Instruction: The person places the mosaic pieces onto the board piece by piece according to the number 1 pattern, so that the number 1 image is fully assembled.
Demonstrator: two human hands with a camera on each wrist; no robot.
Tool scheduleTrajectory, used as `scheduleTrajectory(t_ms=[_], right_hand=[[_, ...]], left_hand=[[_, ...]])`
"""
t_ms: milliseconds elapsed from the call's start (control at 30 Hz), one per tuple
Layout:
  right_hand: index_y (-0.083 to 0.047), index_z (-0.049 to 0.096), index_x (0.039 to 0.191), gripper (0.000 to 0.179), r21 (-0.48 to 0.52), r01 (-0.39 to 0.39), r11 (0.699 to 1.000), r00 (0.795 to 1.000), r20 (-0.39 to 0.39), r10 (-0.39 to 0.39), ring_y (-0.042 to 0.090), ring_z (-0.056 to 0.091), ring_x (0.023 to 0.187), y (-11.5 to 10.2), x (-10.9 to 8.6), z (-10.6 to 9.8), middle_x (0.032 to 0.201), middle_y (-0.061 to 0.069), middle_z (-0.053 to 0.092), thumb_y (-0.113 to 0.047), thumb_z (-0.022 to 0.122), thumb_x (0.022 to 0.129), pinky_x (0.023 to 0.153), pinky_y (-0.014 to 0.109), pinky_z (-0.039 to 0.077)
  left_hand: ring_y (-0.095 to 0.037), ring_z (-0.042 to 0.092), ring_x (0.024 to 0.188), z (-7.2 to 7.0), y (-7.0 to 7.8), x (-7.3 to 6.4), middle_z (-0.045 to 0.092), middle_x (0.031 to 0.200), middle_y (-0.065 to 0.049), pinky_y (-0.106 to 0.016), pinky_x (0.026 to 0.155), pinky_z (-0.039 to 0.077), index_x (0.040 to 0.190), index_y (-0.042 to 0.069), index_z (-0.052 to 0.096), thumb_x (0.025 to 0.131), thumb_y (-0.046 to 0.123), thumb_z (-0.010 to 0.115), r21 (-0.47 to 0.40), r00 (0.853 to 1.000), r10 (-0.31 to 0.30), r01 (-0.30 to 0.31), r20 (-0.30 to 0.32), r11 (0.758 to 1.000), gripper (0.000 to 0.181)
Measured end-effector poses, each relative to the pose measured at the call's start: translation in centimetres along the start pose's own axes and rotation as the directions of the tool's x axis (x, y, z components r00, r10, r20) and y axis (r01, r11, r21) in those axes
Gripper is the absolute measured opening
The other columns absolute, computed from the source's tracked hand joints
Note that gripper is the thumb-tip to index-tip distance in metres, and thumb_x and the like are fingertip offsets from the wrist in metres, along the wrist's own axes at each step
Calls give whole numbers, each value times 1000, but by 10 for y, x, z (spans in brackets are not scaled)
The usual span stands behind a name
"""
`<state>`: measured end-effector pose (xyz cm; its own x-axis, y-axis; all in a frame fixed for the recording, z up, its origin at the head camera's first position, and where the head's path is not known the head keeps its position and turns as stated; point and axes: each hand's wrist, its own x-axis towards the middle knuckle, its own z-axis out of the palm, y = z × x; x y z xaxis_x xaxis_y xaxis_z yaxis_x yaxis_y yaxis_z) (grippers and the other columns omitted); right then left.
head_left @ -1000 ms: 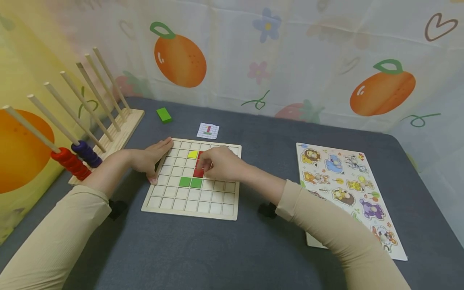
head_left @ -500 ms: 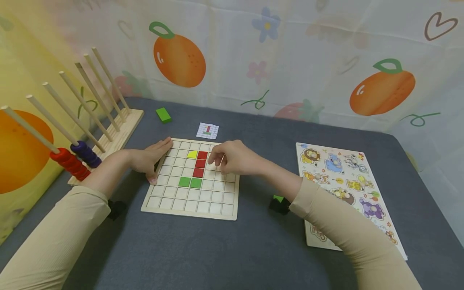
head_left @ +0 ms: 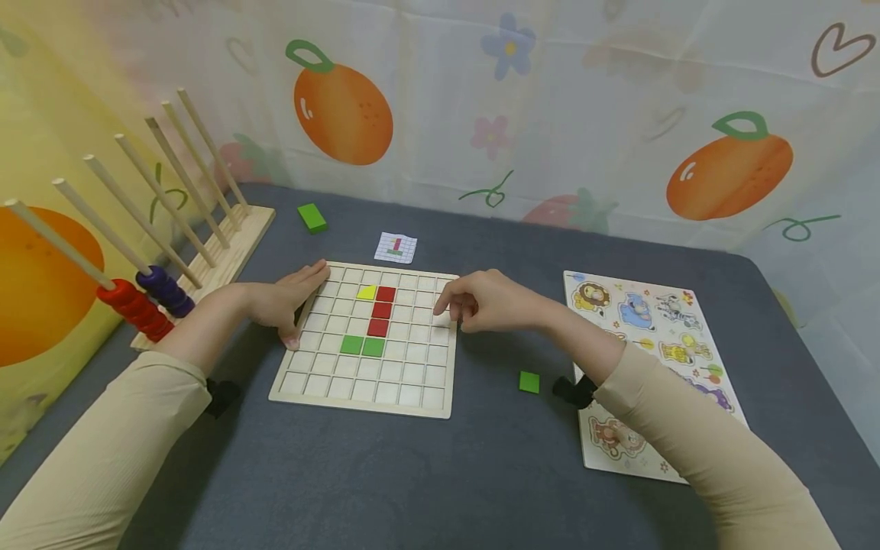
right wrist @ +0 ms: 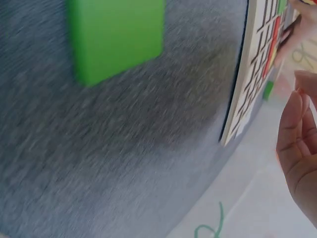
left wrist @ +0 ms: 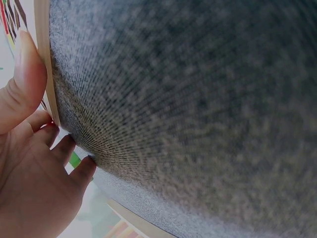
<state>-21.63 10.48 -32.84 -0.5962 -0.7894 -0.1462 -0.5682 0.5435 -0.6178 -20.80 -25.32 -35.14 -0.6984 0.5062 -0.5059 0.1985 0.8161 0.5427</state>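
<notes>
A wooden grid board (head_left: 412,374) lies on the dark table. On it are a yellow piece (head_left: 367,292), a column of red squares (head_left: 381,310) and two green squares (head_left: 362,346). My left hand (head_left: 285,302) rests along the board's left edge, thumb and fingers spread; the left wrist view shows the thumb (left wrist: 30,74) against the rim. Above the board's right edge hovers my right hand (head_left: 491,302), fingers loosely bent, with nothing visible in it. A loose green block (head_left: 529,382) lies right of the board, large in the right wrist view.
Behind the board sits a small pattern card (head_left: 396,248), with another green block (head_left: 312,218) to its left. A peg rack (head_left: 234,252) with red beads (head_left: 137,312) and purple beads (head_left: 165,292) stands at left. At right lies an animal puzzle board (head_left: 608,451).
My right hand has left the red squares and moved right to the board's edge, uncovering the red column and the loose green block. The left hand stays put.
</notes>
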Motion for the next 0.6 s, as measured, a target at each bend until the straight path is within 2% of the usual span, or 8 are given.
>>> scheduleTrajectory(t_ms=[367,600], right_hand=[[-12,70,116,32,12,-23,1000,998,54,23,14,58,75,12,-22,-16,91,5,67,0,62,87,69,28,48],[-12,70,117,33,5,-21,1000,996,92,20,14,58,77,19,-31,-17,92,7,68,1,60,88,68,26,49]], left_hand=[[-50,-19,149,1,-1,-1,-26,163,-22,-69,117,-1,156,0,-13,65,1,84,3,1000,-2,2,-5,1000,133],[-49,-19,149,0,3,-2,-26,163,-22,-69,118,-1,156,-1,-13,67,1,82,3,1000,-9,9,-3,1000,131]])
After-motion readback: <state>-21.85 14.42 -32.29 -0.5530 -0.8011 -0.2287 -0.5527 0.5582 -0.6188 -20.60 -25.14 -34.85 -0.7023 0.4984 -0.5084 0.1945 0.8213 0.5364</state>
